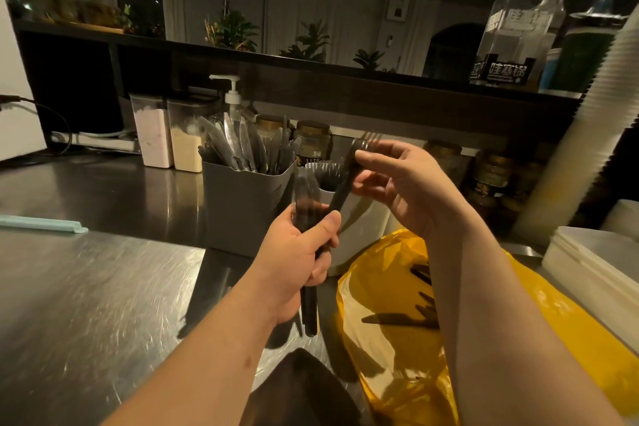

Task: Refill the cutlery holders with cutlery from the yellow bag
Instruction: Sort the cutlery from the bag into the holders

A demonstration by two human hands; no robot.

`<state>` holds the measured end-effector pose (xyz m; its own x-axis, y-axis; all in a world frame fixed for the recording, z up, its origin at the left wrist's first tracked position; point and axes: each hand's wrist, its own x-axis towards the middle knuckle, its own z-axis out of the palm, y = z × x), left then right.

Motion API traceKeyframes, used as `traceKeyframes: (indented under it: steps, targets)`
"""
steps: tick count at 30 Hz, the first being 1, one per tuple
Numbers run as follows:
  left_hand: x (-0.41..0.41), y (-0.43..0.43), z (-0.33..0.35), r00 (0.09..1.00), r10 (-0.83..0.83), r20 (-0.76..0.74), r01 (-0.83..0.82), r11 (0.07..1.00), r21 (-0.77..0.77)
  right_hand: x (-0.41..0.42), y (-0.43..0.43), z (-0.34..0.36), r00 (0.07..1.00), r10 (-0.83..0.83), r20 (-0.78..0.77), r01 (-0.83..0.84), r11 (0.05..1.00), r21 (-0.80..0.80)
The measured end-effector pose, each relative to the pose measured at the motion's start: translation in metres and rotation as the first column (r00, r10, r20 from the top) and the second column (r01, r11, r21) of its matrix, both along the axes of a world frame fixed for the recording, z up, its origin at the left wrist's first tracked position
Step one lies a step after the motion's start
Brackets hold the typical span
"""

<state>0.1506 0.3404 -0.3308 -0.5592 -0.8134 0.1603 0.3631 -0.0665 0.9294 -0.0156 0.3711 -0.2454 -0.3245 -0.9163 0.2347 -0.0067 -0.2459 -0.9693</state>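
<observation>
My left hand (300, 259) grips a bundle of black plastic cutlery (308, 308) upright, in front of the holders. My right hand (401, 183) pinches a single black fork (349, 176) by its neck, tines up, its handle slanting down toward the bundle. Behind my hands stands a grey cutlery holder (242, 204) full of black knives. To its right is a white holder (363, 225) with forks in it, partly hidden by my hands. The yellow bag (390, 304) lies open on the steel counter under my right forearm, with black forks and a knife inside.
Two clear containers of powder (169, 135) and a pump bottle (232, 97) stand behind the grey holder. Jars (491, 173) line the back wall. A tall cup stack (581, 135) and white lidded boxes (594, 259) are at the right. A pale blue strip (41, 223) lies left.
</observation>
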Motion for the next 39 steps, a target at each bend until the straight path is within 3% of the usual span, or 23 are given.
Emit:
traceKeyframes:
  steps: [6, 15, 18, 21, 24, 26, 30, 35, 37, 39]
  targets:
    - [-0.001, 0.002, 0.002, 0.998, 0.059, -0.016, -0.058, 0.998, 0.027, 0.008, 0.008, 0.007, 0.969, 0.124, -0.212, -0.097, 0.986, 0.136]
    - [-0.005, 0.004, 0.003, 0.985, 0.155, 0.073, -0.154, 0.988, -0.023, 0.020, 0.004, 0.005, 0.967, 0.097, -0.236, -0.051, 0.980, 0.192]
    - [-0.005, 0.002, 0.003, 0.989, 0.136, 0.050, -0.138, 0.990, 0.025, 0.022, 0.003, 0.008, 0.982, -0.005, -0.191, 0.024, 0.995, 0.099]
    - [-0.003, 0.000, 0.004, 0.999, 0.048, -0.005, -0.047, 0.989, 0.141, 0.011, 0.006, 0.015, 0.985, -0.174, -0.023, 0.171, 0.980, -0.102]
    - [-0.001, -0.001, 0.003, 0.998, -0.029, -0.060, 0.041, 0.978, 0.203, -0.003, 0.010, 0.019, 0.947, -0.302, 0.110, 0.322, 0.903, -0.286]
    - [0.000, -0.001, 0.004, 0.993, -0.062, -0.100, 0.085, 0.967, 0.240, -0.009, 0.010, 0.017, 0.914, -0.392, 0.104, 0.402, 0.842, -0.359]
    - [0.004, -0.002, 0.009, 0.975, -0.142, -0.173, 0.188, 0.939, 0.288, -0.016, 0.002, 0.008, 0.843, -0.528, -0.101, 0.452, 0.798, -0.399]
    - [0.010, 0.006, 0.015, 0.945, -0.297, -0.134, 0.321, 0.919, 0.227, -0.014, -0.008, -0.002, 0.765, -0.459, -0.452, 0.364, 0.887, -0.286]
    - [0.010, 0.006, 0.015, 0.947, -0.297, -0.122, 0.316, 0.928, 0.199, -0.009, -0.013, -0.008, 0.667, -0.422, -0.614, 0.366, 0.903, -0.224]
    - [0.011, 0.004, 0.015, 0.945, -0.296, -0.137, 0.318, 0.929, 0.189, -0.003, -0.019, -0.014, 0.436, -0.348, -0.830, 0.425, 0.893, -0.151]
